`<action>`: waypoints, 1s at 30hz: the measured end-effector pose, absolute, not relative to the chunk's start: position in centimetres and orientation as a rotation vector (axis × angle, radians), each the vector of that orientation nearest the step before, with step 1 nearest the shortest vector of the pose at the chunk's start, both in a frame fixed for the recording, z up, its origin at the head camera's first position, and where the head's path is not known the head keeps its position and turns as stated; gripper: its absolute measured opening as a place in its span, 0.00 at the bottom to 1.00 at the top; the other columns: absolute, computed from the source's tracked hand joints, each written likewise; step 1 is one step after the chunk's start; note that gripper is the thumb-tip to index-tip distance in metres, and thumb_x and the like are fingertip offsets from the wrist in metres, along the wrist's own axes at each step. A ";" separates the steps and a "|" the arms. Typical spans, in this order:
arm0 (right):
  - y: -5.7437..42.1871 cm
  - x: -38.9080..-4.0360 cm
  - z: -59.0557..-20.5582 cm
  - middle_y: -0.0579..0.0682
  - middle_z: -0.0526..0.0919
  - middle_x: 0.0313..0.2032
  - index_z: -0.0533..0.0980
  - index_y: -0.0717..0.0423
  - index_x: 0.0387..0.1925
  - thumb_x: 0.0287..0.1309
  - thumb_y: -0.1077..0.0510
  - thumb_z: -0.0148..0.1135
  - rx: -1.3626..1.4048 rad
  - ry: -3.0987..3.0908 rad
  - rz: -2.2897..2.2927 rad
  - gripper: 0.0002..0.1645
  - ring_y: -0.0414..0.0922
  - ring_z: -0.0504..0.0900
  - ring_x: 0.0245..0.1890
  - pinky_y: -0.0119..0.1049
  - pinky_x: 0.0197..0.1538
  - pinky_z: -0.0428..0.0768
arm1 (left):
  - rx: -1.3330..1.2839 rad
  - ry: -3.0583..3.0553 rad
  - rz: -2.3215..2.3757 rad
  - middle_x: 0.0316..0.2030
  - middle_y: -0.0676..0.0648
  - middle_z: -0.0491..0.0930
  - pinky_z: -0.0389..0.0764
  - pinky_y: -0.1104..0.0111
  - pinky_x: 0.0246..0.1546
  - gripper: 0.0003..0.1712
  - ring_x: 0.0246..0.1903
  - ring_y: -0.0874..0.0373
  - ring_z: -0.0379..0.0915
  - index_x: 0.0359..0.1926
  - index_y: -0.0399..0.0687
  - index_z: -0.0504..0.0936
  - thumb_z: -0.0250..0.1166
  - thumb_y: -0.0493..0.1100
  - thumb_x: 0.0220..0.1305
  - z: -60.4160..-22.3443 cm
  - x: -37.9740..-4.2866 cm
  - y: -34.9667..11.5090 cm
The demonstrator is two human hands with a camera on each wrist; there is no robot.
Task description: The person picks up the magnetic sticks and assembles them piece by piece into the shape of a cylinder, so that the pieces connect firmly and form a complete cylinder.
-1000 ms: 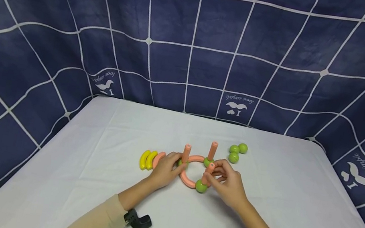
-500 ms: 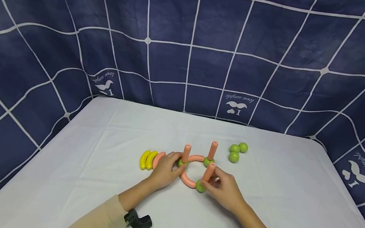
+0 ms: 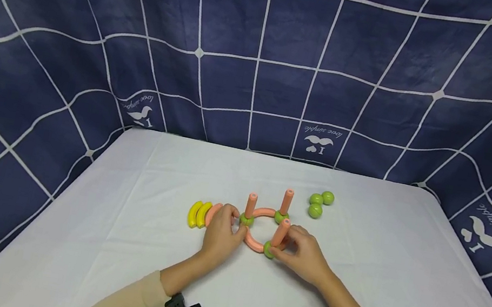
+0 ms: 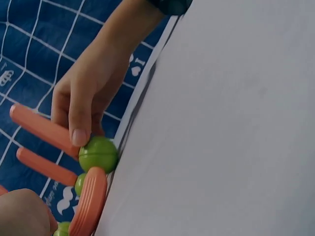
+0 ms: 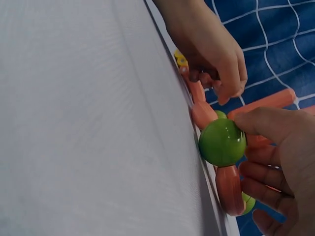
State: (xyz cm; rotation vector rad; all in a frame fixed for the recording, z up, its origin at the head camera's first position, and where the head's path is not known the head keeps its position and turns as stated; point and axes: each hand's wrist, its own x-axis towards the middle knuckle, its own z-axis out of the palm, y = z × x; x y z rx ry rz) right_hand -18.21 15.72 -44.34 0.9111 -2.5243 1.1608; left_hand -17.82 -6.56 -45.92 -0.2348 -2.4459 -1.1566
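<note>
On the white table, a ring of curved coral pieces (image 3: 254, 244) is joined by green balls and carries upright coral sticks. My right hand (image 3: 307, 255) pinches the base of the front coral stick (image 3: 281, 231), which leans slightly right. Its thumb lies just above the front green ball (image 4: 98, 155). At the ring's left side is my left hand (image 3: 223, 234), its loosely bent fingers and thumb close beside the left green ball (image 3: 246, 220). The left stick (image 3: 251, 205) and the back stick (image 3: 287, 201) stand upright without a hand on them.
Two yellow curved pieces (image 3: 199, 214) and a coral curved piece (image 3: 213, 213) lie left of the ring, behind my left hand. Three loose green balls (image 3: 315, 210) sit at the back right. A dark blue checked curtain (image 3: 286, 95) hangs behind the table.
My left hand has loosened from the left ball and drawn slightly back, uncovering it. My right fingers have closed in around the front stick's base, and the front ball has shifted slightly left.
</note>
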 end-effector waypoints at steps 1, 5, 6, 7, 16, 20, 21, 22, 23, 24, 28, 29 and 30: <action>15.8 -18.3 -44.4 0.39 0.78 0.30 0.79 0.46 0.33 0.46 0.55 0.78 0.925 -2.516 1.152 0.14 0.41 0.76 0.34 0.37 0.39 0.76 | -0.262 -2.444 -1.156 0.25 0.52 0.65 0.66 0.70 0.24 0.10 0.26 0.59 0.62 0.35 0.44 0.71 0.63 0.36 0.52 -45.9 -17.6 -6.4; 16.4 -18.9 -44.4 0.36 0.79 0.30 0.80 0.44 0.34 0.43 0.54 0.78 0.993 -2.493 1.101 0.16 0.39 0.76 0.36 0.37 0.42 0.74 | -0.431 -2.446 -1.261 0.24 0.55 0.69 0.69 0.73 0.24 0.08 0.24 0.63 0.65 0.29 0.49 0.72 0.63 0.34 0.53 -46.0 -17.0 -6.0; 16.7 -19.1 -44.4 0.35 0.79 0.31 0.80 0.43 0.34 0.43 0.55 0.78 1.014 -2.489 1.089 0.15 0.38 0.76 0.37 0.37 0.42 0.73 | -0.474 -2.441 -1.300 0.24 0.55 0.70 0.71 0.73 0.25 0.08 0.25 0.63 0.66 0.30 0.49 0.73 0.63 0.34 0.53 -46.0 -16.9 -5.9; 16.9 -19.3 -44.5 0.34 0.80 0.32 0.81 0.44 0.35 0.43 0.57 0.77 1.033 -2.485 1.082 0.15 0.38 0.76 0.38 0.37 0.43 0.73 | -0.511 -2.434 -1.329 0.25 0.55 0.71 0.72 0.73 0.27 0.08 0.26 0.63 0.68 0.30 0.49 0.73 0.63 0.33 0.53 -46.1 -16.9 -5.9; 18.0 -20.7 -44.5 0.41 0.83 0.37 0.82 0.52 0.37 0.50 0.69 0.68 0.911 -2.523 1.257 0.13 0.41 0.80 0.40 0.39 0.44 0.76 | -0.743 -2.458 -1.424 0.44 0.50 0.82 0.78 0.67 0.43 0.18 0.44 0.57 0.77 0.49 0.43 0.82 0.64 0.36 0.56 -45.5 -16.6 -5.3; 17.6 -21.3 -44.5 0.45 0.83 0.34 0.80 0.58 0.40 0.54 0.65 0.68 0.721 -2.580 1.290 0.10 0.42 0.80 0.35 0.37 0.39 0.76 | -0.845 -2.464 -1.357 0.45 0.50 0.82 0.77 0.65 0.48 0.17 0.47 0.58 0.76 0.49 0.44 0.82 0.67 0.40 0.59 -45.5 -16.8 -4.7; 17.5 -21.5 -44.6 0.46 0.83 0.34 0.79 0.59 0.41 0.54 0.65 0.68 0.686 -2.585 1.300 0.12 0.43 0.81 0.35 0.36 0.39 0.77 | -0.864 -2.465 -1.338 0.45 0.50 0.82 0.76 0.65 0.48 0.16 0.47 0.58 0.76 0.49 0.45 0.82 0.68 0.42 0.59 -45.5 -16.8 -4.5; 17.4 -21.7 -44.6 0.48 0.83 0.35 0.79 0.61 0.43 0.54 0.64 0.68 0.663 -2.588 1.311 0.14 0.44 0.81 0.36 0.37 0.39 0.77 | -0.881 -2.470 -1.316 0.44 0.51 0.82 0.76 0.66 0.48 0.17 0.46 0.59 0.76 0.49 0.45 0.82 0.69 0.44 0.59 -45.5 -16.9 -4.3; 17.3 -21.8 -44.7 0.49 0.83 0.36 0.78 0.62 0.46 0.54 0.64 0.68 0.642 -2.592 1.323 0.16 0.45 0.82 0.36 0.37 0.39 0.77 | -0.893 -2.474 -1.298 0.44 0.51 0.82 0.76 0.66 0.47 0.17 0.45 0.59 0.76 0.49 0.46 0.82 0.70 0.45 0.60 -45.4 -16.9 -4.2; 17.2 -22.0 -44.8 0.51 0.83 0.37 0.77 0.63 0.48 0.54 0.64 0.68 0.629 -2.591 1.330 0.19 0.46 0.82 0.37 0.37 0.39 0.77 | -0.902 -2.482 -1.281 0.43 0.52 0.82 0.75 0.67 0.47 0.18 0.44 0.60 0.76 0.49 0.46 0.82 0.70 0.47 0.60 -45.4 -17.0 -4.0; 16.5 -22.8 -45.1 0.55 0.82 0.42 0.75 0.66 0.55 0.53 0.63 0.69 0.615 -2.581 1.342 0.26 0.49 0.82 0.40 0.39 0.40 0.77 | -0.913 -2.502 -1.229 0.41 0.52 0.81 0.75 0.68 0.45 0.18 0.42 0.60 0.76 0.50 0.46 0.82 0.69 0.47 0.62 -45.2 -17.2 -3.5; 16.4 -23.0 -45.3 0.56 0.82 0.43 0.76 0.65 0.54 0.52 0.63 0.69 0.612 -2.583 1.338 0.26 0.49 0.82 0.40 0.38 0.40 0.76 | -0.907 -2.505 -1.220 0.40 0.51 0.80 0.75 0.69 0.44 0.17 0.41 0.60 0.76 0.50 0.46 0.82 0.69 0.47 0.62 -45.2 -17.3 -3.4; 16.2 -23.2 -45.3 0.56 0.82 0.43 0.77 0.65 0.54 0.52 0.62 0.70 0.614 -2.585 1.328 0.26 0.50 0.82 0.41 0.38 0.40 0.76 | -0.903 -2.508 -1.211 0.40 0.51 0.80 0.75 0.69 0.43 0.16 0.41 0.59 0.76 0.49 0.45 0.82 0.69 0.46 0.62 -45.1 -17.4 -3.3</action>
